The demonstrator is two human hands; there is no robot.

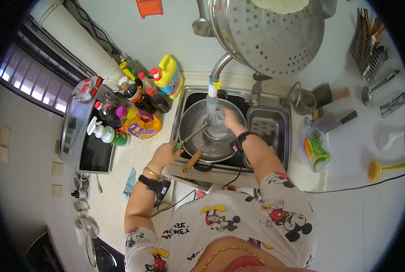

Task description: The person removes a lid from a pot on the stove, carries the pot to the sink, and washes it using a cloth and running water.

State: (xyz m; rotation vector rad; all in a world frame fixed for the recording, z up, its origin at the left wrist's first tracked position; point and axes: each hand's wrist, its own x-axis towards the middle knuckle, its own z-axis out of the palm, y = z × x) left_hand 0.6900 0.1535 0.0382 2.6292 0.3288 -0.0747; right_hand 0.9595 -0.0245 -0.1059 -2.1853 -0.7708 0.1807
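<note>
Water runs from the faucet hose into a large metal pan in the left sink basin. My left hand is closed around the green handle of a metal utensil, whose far end reaches under the stream. At the right of the water, my right hand is inside the pan by a smaller round metal vessel; splashing hides its fingertips and whether it grips anything. A second utensil with a wooden handle leans over the pan's near rim.
Bottles, among them a cooking oil jug, stand left of the sink. A perforated steamer tray hangs above. Right are the smaller basin, a cleaver and a plastic container of cut vegetables.
</note>
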